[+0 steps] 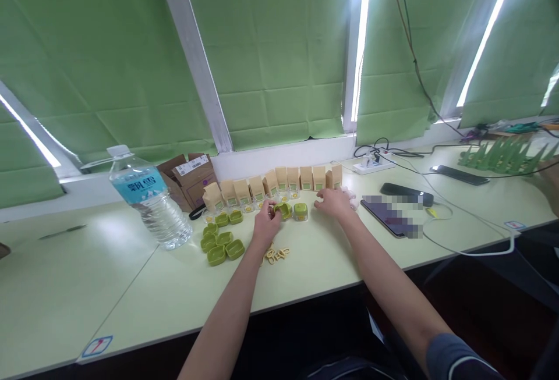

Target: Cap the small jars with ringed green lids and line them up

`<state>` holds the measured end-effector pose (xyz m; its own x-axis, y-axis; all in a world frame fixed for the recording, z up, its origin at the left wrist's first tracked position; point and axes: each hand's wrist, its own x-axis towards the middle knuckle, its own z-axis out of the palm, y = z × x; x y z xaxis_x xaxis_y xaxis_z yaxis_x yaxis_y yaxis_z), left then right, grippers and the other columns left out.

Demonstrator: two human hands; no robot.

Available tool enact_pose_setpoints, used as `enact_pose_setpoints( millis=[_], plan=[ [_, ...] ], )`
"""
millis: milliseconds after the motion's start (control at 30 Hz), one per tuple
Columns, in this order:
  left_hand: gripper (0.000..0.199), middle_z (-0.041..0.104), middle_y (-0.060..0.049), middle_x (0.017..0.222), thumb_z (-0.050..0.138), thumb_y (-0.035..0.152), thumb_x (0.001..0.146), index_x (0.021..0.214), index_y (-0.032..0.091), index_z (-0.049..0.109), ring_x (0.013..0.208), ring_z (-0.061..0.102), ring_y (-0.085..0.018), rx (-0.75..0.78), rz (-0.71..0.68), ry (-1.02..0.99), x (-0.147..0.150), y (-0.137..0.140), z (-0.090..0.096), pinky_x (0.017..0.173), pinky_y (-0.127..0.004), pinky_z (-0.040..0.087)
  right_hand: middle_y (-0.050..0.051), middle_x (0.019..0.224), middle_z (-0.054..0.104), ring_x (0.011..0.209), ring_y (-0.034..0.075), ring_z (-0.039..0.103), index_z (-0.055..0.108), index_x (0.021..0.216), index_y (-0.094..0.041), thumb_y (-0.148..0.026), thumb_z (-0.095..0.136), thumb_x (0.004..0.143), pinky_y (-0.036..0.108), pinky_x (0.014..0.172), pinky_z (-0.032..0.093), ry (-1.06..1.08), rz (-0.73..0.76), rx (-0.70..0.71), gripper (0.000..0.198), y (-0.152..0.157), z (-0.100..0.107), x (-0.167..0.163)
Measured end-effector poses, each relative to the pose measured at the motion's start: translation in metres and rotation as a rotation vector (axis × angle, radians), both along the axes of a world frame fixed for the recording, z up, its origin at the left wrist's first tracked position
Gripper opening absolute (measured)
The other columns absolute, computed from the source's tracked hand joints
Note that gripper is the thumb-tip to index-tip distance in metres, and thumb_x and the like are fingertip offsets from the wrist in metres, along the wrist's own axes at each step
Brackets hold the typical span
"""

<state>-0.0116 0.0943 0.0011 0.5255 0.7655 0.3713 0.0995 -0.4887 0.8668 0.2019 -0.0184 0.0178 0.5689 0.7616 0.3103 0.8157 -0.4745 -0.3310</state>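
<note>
My left hand [267, 226] pinches a small green cap [283, 211] just above the table; its fingers hide part of the cap. Close by on the right stands a small clear jar with a green cap on it [301, 212]. My right hand [334, 202] is beyond that jar, near the end of the bag row, fingers bent and apart with nothing visible between them. Several loose green caps [225, 238] lie hollow side up to the left. Small yellow ring-like pieces [276, 254] lie in front of my left hand.
Several small brown paper bags [293, 178] stand in a row, with small clear jars before them. A water bottle [151, 202] and an open cardboard box [192, 182] stand left. Right are a phone [384, 217], pinkish-white items [350, 196], a black case [406, 194], a power strip [373, 166] and cables.
</note>
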Motion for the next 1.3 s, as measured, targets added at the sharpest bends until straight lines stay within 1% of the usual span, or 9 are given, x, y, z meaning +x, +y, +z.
enact_pose_setpoints(
  millis=[133, 300, 400, 533, 667, 800, 967, 1133, 1300],
  plan=[
    [0.021, 0.051, 0.006, 0.061, 0.058, 0.032, 0.082, 0.100, 0.022, 0.055, 0.048, 0.046, -0.010, 0.004, 0.015, 0.017, 0.000, 0.001, -0.001, 0.051, -0.022, 0.034, 0.020, 0.093, 0.070, 0.107, 0.041, 0.054, 0.074, 0.080, -0.016, -0.030, 0.067, 0.076, 0.049, 0.085, 0.039, -0.048, -0.001, -0.136, 0.017, -0.002, -0.003, 0.004],
    [0.026, 0.053, 0.005, 0.063, 0.057, 0.033, 0.084, 0.107, 0.022, 0.058, 0.049, 0.047, -0.010, -0.010, -0.010, -0.003, -0.001, 0.003, -0.004, 0.050, -0.022, 0.035, 0.019, 0.095, 0.070, 0.109, 0.040, 0.052, 0.074, 0.077, -0.017, -0.036, 0.073, 0.074, 0.050, 0.087, 0.038, -0.059, 0.009, -0.124, 0.020, 0.000, -0.004, 0.003],
    [0.028, 0.054, 0.004, 0.064, 0.056, 0.034, 0.085, 0.111, 0.022, 0.059, 0.049, 0.048, -0.011, -0.017, -0.029, -0.007, -0.001, 0.002, -0.003, 0.050, -0.022, 0.037, 0.017, 0.096, 0.071, 0.109, 0.038, 0.053, 0.075, 0.087, -0.018, -0.045, 0.072, 0.076, 0.050, 0.089, 0.039, -0.013, 0.007, -0.046, 0.029, 0.002, -0.003, 0.003],
    [0.032, 0.054, 0.003, 0.064, 0.053, 0.033, 0.087, 0.116, 0.023, 0.060, 0.048, 0.050, -0.011, -0.019, -0.035, 0.005, -0.001, -0.001, 0.001, 0.051, -0.023, 0.040, 0.013, 0.098, 0.071, 0.106, 0.033, 0.057, 0.072, 0.100, -0.019, -0.050, 0.068, 0.082, 0.046, 0.089, 0.042, 0.057, 0.037, 0.163, 0.036, 0.005, 0.001, 0.000],
    [0.035, 0.055, 0.003, 0.064, 0.051, 0.034, 0.088, 0.120, 0.023, 0.059, 0.048, 0.052, -0.012, -0.029, -0.034, 0.011, -0.002, -0.005, 0.006, 0.053, -0.023, 0.043, 0.009, 0.103, 0.071, 0.096, 0.024, 0.062, 0.069, 0.101, -0.019, -0.047, 0.067, 0.084, 0.037, 0.085, 0.048, 0.179, 0.281, 0.438, 0.033, 0.007, 0.005, -0.011],
    [0.034, 0.057, 0.002, 0.064, 0.051, 0.035, 0.089, 0.120, 0.023, 0.059, 0.049, 0.053, -0.012, -0.014, -0.012, 0.042, -0.003, -0.006, 0.008, 0.054, -0.024, 0.044, 0.008, 0.105, 0.071, 0.094, 0.020, 0.065, 0.069, 0.104, -0.020, -0.050, 0.065, 0.085, 0.032, 0.080, 0.053, 0.323, 0.549, 0.616, 0.035, 0.009, 0.007, -0.033],
    [0.035, 0.057, 0.003, 0.062, 0.052, 0.037, 0.088, 0.120, 0.022, 0.060, 0.050, 0.053, -0.013, 0.003, -0.006, 0.050, -0.004, -0.006, 0.008, 0.055, -0.025, 0.043, 0.007, 0.105, 0.071, 0.091, 0.018, 0.067, 0.065, 0.110, -0.021, -0.048, 0.062, 0.088, 0.031, 0.083, 0.054, 0.461, 0.753, 0.653, 0.035, 0.013, 0.005, -0.059],
    [0.039, 0.055, 0.004, 0.064, 0.058, 0.038, 0.085, 0.121, 0.023, 0.060, 0.054, 0.052, -0.012, 0.053, -0.040, 0.041, -0.003, -0.008, 0.008, 0.057, -0.024, 0.041, 0.007, 0.106, 0.070, 0.088, 0.019, 0.069, 0.054, 0.117, -0.022, -0.051, 0.054, 0.092, 0.030, 0.076, 0.054, 0.575, 0.751, 0.622, 0.038, 0.017, 0.000, -0.065],
    [0.050, 0.056, 0.003, 0.071, 0.063, 0.032, 0.081, 0.129, 0.022, 0.054, 0.059, 0.053, -0.010, 0.082, -0.110, 0.011, -0.001, -0.009, 0.005, 0.059, -0.022, 0.043, 0.005, 0.093, 0.068, 0.070, 0.016, 0.064, 0.057, 0.104, -0.021, -0.052, 0.051, 0.093, 0.027, 0.064, 0.049, 0.536, 0.692, 0.647, 0.033, 0.020, -0.004, -0.061]
  ],
)
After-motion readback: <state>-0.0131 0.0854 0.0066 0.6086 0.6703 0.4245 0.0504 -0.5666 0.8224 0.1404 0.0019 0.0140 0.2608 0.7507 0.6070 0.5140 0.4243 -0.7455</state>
